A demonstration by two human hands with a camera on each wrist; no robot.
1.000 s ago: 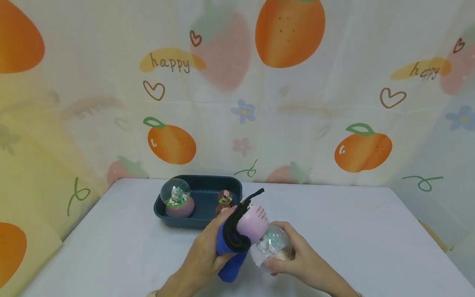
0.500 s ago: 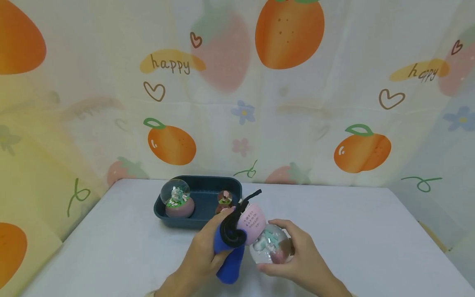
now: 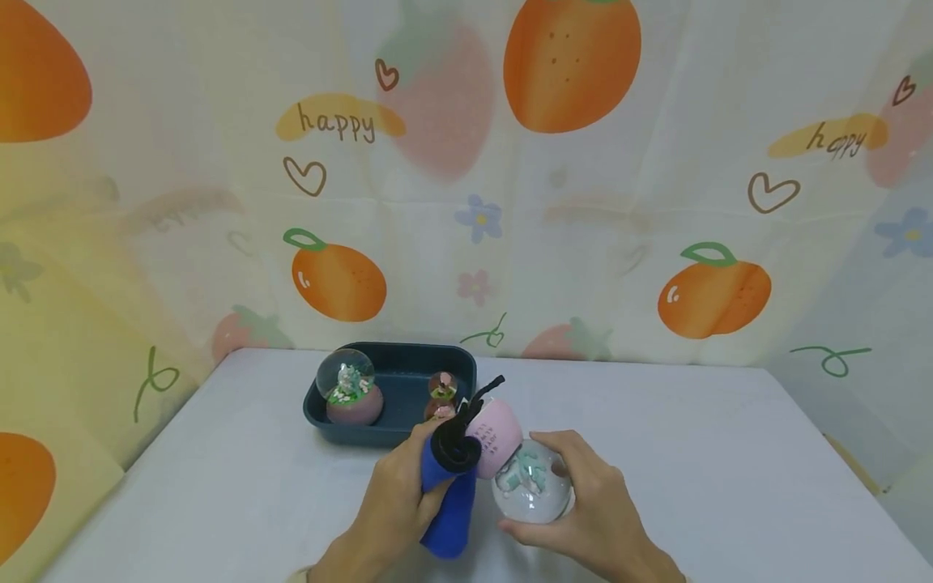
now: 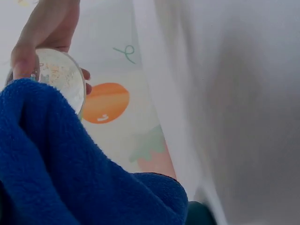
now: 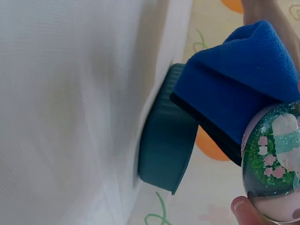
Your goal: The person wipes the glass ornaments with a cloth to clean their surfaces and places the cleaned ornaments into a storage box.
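Observation:
My left hand [image 3: 394,494] grips a folded blue cloth [image 3: 449,518] with a black underside. The cloth lies against the pink base [image 3: 496,433] of a snow globe [image 3: 530,486], which is tilted with its glass dome toward me. Printed lettering shows on the base. My right hand [image 3: 594,502] holds the clear dome between thumb and fingers. Through the glass in the right wrist view, a white figure [image 5: 285,133] shows among pink flowers and green. Blue fabric hides most of the left fingers in the left wrist view.
Behind the hands stands a dark teal tray [image 3: 401,437] on the white table [image 3: 656,429]. It holds a larger snow globe with a mauve base [image 3: 355,406] at its left and a small globe [image 3: 441,387] at its right. A fruit-printed curtain [image 3: 583,178] hangs behind the table.
The snow globe has turned in my hands, so the lettering on its base has shifted. My right fingers have changed their hold on the dome. The cloth has moved slightly left.

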